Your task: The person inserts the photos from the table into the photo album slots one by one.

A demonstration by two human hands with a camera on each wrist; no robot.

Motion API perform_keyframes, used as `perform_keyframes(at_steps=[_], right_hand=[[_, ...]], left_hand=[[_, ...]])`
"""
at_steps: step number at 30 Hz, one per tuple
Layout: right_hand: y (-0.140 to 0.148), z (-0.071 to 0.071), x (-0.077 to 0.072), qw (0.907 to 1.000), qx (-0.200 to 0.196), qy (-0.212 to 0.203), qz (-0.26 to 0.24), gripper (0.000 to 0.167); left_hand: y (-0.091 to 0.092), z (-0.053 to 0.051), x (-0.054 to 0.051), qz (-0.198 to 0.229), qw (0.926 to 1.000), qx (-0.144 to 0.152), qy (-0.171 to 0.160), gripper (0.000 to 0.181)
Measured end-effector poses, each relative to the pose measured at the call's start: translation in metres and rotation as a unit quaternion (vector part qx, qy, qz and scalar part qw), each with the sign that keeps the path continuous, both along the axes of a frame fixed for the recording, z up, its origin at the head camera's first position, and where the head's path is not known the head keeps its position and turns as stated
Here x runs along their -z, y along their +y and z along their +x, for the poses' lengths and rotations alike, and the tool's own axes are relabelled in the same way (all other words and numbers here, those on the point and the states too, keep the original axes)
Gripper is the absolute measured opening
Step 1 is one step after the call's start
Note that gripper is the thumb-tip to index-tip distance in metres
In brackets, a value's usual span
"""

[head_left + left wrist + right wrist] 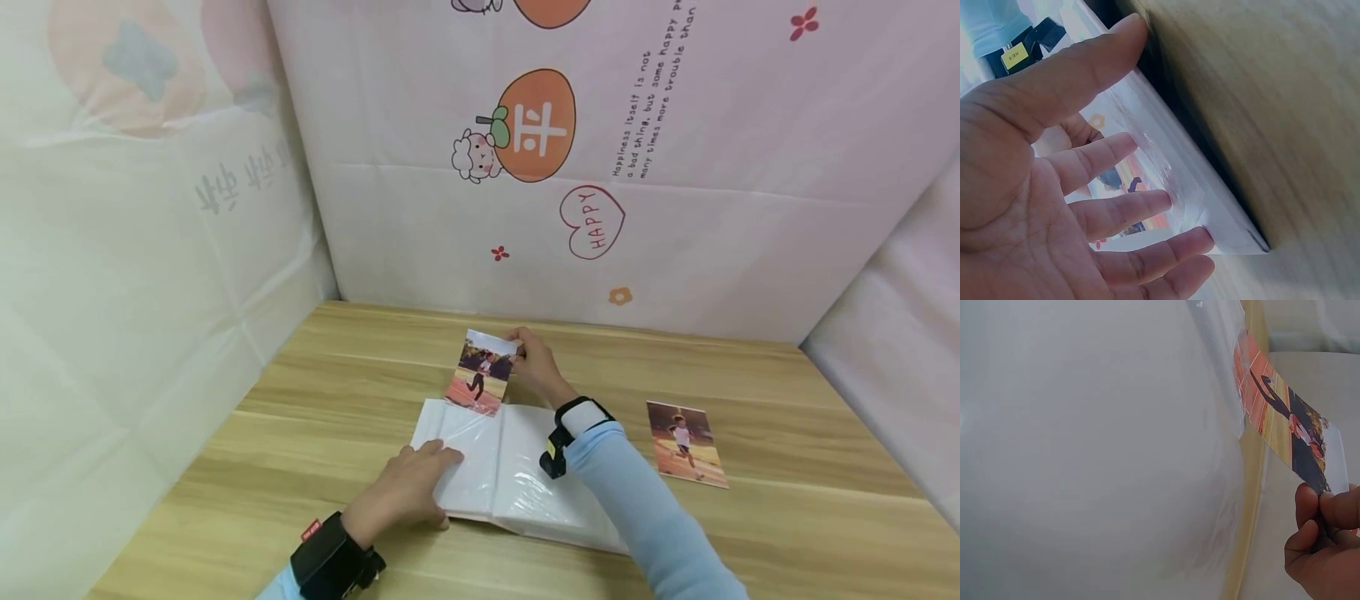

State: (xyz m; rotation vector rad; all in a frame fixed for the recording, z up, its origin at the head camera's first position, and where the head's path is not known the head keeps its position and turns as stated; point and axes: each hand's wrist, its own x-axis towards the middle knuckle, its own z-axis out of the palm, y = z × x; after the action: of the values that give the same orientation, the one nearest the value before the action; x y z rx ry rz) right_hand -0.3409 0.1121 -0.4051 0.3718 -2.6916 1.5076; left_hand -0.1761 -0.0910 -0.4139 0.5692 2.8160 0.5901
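Observation:
An open album (525, 467) with clear plastic pockets lies on the wooden table. My right hand (538, 365) pinches the right edge of a photo (480, 375) of a runner; its lower edge is at the top of the left page, just inside the plastic in the right wrist view, where thumb and fingers (1325, 515) grip a corner of the photo (1291, 425). On the left page's outer side rests my left hand (405, 487), fingers extended over the plastic and thumb by the lower edge. The left wrist view shows that hand (1079, 187) with its fingers spread at the album (1179, 156).
Right of the album, a second photo (687, 443) of a runner lies flat on the table (300, 433). White printed cloth (420, 225) hangs behind the table and along both sides. Black devices are strapped to both wrists.

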Motion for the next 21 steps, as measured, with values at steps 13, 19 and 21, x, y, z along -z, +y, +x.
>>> perform_keyframes(at_steps=[13,19,21], right_hand=[[-0.0007,0.0019,0.0071,0.9998,-0.014,-0.011,0.004,0.036],[0.0003,0.0011,0.0091,0.9993,-0.034,-0.005,0.015,0.039],[0.0001,0.0017,0.0096,0.9985,-0.049,-0.004,0.024,0.04]], left_hand=[[-0.0005,0.0004,0.0017,0.001,1.0,0.0,0.007,0.079],[-0.0014,0.0012,0.0012,0.004,0.9999,0.004,0.01,0.079],[-0.0019,0.0014,0.001,0.004,0.9999,0.006,0.012,0.079]])
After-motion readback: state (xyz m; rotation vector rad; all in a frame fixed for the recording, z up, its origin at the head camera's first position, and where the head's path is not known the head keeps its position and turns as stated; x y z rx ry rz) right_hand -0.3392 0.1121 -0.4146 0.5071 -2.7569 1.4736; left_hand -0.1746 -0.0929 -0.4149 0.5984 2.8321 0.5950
